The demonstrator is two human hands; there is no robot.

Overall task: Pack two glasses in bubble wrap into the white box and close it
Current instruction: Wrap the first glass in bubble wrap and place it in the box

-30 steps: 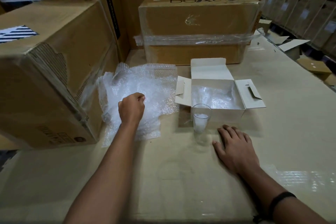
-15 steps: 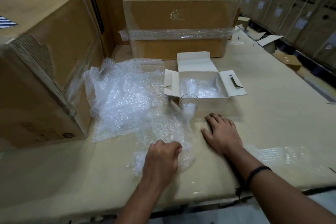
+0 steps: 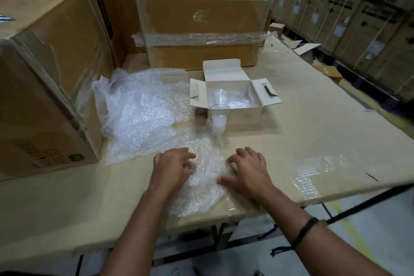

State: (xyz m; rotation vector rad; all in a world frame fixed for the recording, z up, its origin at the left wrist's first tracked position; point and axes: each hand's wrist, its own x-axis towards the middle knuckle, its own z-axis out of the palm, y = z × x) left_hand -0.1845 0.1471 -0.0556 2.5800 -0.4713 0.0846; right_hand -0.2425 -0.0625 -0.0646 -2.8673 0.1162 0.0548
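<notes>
A sheet of bubble wrap (image 3: 202,186) lies on the table's near edge. My left hand (image 3: 173,167) rests on its left side and my right hand (image 3: 247,169) on its right side, fingers spread and slightly bent. A clear glass (image 3: 219,119) stands upright just beyond the sheet. Behind it sits the white box (image 3: 244,113), flaps open, with a bubble-wrapped glass (image 3: 226,98) lying inside.
A pile of bubble wrap (image 3: 143,110) lies to the left, against a large cardboard box (image 3: 44,83). A taped carton (image 3: 201,29) stands behind the white box. The cardboard-covered table (image 3: 313,132) ends near my arms; stacked cartons (image 3: 358,18) line the right.
My left hand pulled one bubble wrap sheet from the pile toward the table's near edge. My right hand moved from the bare table onto the sheet's right side.
</notes>
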